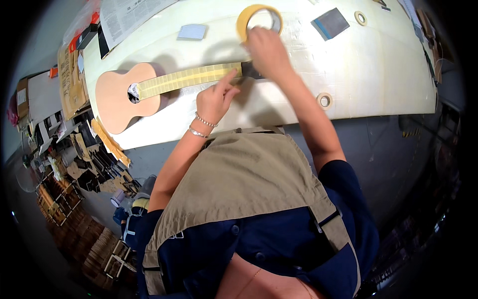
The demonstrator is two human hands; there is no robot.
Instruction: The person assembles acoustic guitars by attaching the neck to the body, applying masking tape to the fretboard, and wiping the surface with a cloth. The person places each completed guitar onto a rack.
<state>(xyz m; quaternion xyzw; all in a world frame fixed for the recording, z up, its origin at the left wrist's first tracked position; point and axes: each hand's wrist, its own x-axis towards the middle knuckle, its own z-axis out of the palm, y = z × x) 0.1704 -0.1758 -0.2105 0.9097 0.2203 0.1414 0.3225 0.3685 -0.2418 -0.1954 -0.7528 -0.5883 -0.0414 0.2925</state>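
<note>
A small unfinished guitar-shaped instrument, perhaps a ukulele [112, 94], lies on the table with its pale body to the left. Strips of yellow masking tape [191, 77] cover its neck as far as the dark headstock [247, 70]. My left hand [214, 102] is at the near side of the neck, index finger stretched onto the taped end and thumb apart, holding nothing. Beyond the headstock, my right hand [269, 52] grips the lower edge of a wide roll of yellow tape [242, 22]. The roll's shadow falls on the table to its left. My right fingertips are partly hidden.
On the pale table [388, 74] lie a small tape roll [324, 101] near the front edge, another tape roll [361, 18], a grey-blue square pad [330, 24], a light folded sheet [192, 32] and newspaper [132, 20]. Cardboard [72, 79] and racks of wooden parts stand left.
</note>
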